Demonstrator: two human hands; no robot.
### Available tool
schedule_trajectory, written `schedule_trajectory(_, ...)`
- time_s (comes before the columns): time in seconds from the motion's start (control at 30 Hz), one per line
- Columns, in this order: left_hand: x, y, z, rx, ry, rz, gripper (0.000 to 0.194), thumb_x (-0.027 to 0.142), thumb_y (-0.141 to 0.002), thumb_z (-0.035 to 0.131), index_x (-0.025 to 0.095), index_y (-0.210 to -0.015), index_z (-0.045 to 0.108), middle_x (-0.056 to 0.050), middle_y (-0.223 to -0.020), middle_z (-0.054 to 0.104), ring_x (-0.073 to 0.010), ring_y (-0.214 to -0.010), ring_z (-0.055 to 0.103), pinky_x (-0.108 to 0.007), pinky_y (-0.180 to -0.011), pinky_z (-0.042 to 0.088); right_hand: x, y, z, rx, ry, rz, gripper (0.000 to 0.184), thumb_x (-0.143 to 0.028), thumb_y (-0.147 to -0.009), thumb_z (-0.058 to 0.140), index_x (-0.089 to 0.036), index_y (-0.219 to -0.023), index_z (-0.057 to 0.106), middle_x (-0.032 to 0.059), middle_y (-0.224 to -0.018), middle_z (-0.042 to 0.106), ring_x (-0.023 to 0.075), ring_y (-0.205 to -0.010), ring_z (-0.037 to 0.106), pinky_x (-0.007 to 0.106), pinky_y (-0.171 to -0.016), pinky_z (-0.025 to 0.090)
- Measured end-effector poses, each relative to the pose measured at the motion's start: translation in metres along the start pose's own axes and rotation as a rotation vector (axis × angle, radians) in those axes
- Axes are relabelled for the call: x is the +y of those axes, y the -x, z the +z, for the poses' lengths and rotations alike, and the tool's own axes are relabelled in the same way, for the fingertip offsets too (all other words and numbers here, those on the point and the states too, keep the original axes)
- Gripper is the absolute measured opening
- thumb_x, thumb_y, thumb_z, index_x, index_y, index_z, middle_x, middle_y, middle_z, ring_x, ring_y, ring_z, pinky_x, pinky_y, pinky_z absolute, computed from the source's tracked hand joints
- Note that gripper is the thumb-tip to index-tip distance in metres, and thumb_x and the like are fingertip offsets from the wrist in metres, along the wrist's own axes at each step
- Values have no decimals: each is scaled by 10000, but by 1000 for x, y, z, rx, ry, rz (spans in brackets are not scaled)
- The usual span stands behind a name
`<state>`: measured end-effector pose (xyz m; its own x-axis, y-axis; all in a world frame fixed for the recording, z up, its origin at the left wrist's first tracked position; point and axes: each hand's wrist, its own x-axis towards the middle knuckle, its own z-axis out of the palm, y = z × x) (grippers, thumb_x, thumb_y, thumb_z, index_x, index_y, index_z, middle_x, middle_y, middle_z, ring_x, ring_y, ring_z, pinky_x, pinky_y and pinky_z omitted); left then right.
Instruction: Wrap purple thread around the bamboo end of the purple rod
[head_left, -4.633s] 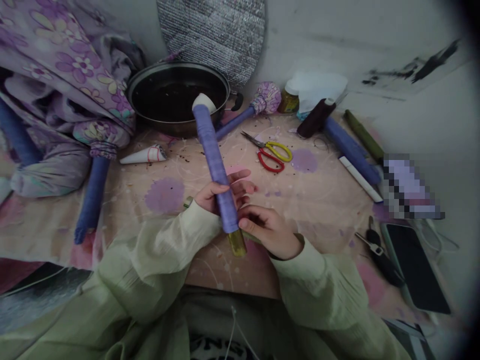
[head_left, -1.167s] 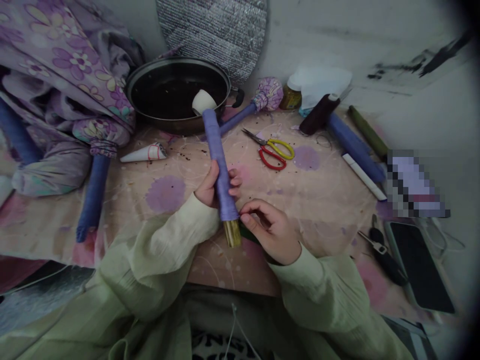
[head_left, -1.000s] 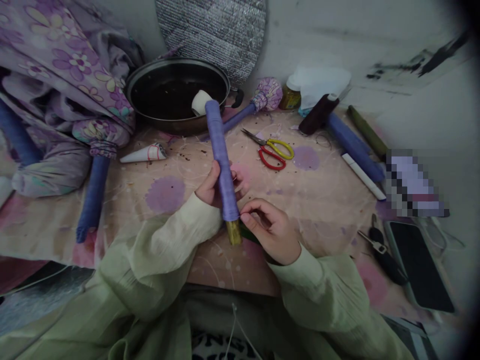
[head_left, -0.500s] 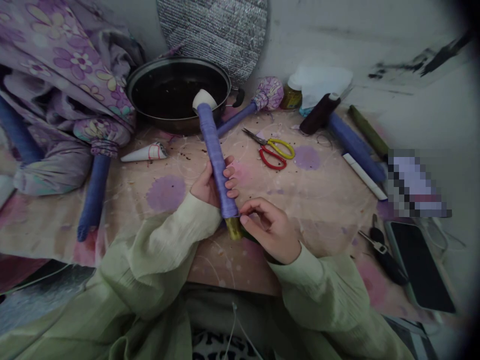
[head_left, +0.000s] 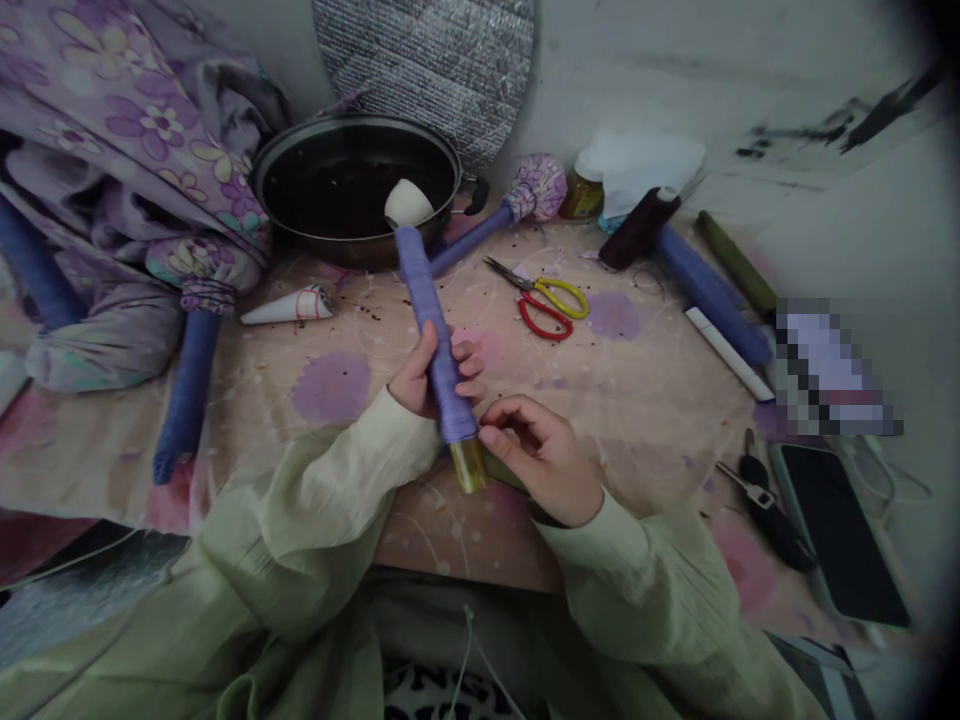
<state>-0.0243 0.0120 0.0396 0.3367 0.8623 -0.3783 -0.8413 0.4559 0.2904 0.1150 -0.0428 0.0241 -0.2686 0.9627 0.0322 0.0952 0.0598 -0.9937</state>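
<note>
My left hand (head_left: 415,378) is wrapped around a long tube wound with purple thread (head_left: 426,300), its thumb on top and fingertips along the right side. The tube slants, its far end near the pan rim, and a bare yellowish end (head_left: 469,466) sticks out towards me. Beside that lower end my right hand (head_left: 553,455) pinches with thumb and forefinger at the edge of the winding, where the thread seems to run; the strand itself is barely visible. A white rounded piece (head_left: 409,203) shows just beyond the tube's far end.
A black pan (head_left: 352,250) stands at the back. Red-and-yellow-handled scissors (head_left: 544,300) lie right of centre, a white cone (head_left: 289,305) to the left. Purple-wrapped handles with floral cloth (head_left: 191,390) are at left. Thread spool (head_left: 637,230), keys (head_left: 757,492) and phone (head_left: 840,530) sit at right.
The tube has shifted slightly towards me, baring more of its yellowish end and more of the white piece. The left hand's grip has changed a little. My right hand stays nearly in place.
</note>
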Motion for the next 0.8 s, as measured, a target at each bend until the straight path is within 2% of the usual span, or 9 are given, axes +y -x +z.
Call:
schedule_trajectory(0.07, -2, -1, -1, 8, -17, 8, 321, 408, -915, 345, 188, -782, 536, 24, -581, 468, -106, -610, 552, -197, -488, 407, 0, -1, 0, 8, -14, -5, 86, -273, -786, 610, -199, -783, 565, 7, -759, 596, 128, -705, 555, 277, -668, 460)
schedule_trajectory(0.13, -4, -3, -1, 7, -46, 16, 320, 419, -910, 357, 183, -815, 550, 27, -570, 480, -123, -658, 574, -221, -531, 419, 0, -1, 0, 18, 6, -15, 98, -274, -787, 607, -197, -753, 557, 0, -737, 588, 125, -687, 547, 272, -656, 450)
schedule_trajectory(0.33, -4, -2, -2, -74, -85, -15, 429, 416, -942, 222, 185, -907, 582, 33, -590, 473, -81, -494, 480, -229, -494, 367, 1, 0, 1, 44, 127, -55, 140, -296, -813, 572, -196, -732, 519, -9, -699, 556, 117, -644, 516, 261, -626, 418)
schedule_trajectory(0.47, -5, 0, -3, -90, -51, -54, 504, 439, -935, 170, 153, -873, 581, 20, -599, 452, -62, -426, 407, -217, -438, 320, -1, 1, 3, -24, 180, -34, 167, -319, -822, 558, -204, -723, 487, -36, -635, 518, 100, -561, 487, 244, -574, 392)
schedule_trajectory(0.63, -10, 2, 3, 37, 13, -80, 483, 427, -936, 198, 154, -671, 497, 22, -573, 449, -35, -381, 355, -185, -397, 278, -1, 1, 3, -68, 132, 13, 191, -347, -839, 523, -209, -723, 458, -42, -622, 499, 97, -538, 466, 235, -531, 366)
schedule_trajectory(0.73, -11, 2, 7, 195, -38, -60, 423, 403, -931, 276, 153, -656, 478, 9, -563, 479, -79, -499, 488, -200, -467, 363, 0, 0, 2, -62, 71, 19, 191, -348, -839, 525, -209, -727, 457, -35, -641, 511, 98, -558, 480, 231, -534, 374)
schedule_trajectory(0.8, -11, 0, 7, 236, -75, 8, 371, 378, -927, 321, 155, -710, 522, 7, -566, 506, -108, -591, 550, -225, -532, 414, 1, -1, 1, -49, 60, 13, 187, -342, -828, 544, -206, -725, 466, -27, -664, 524, 101, -583, 490, 235, -551, 386)
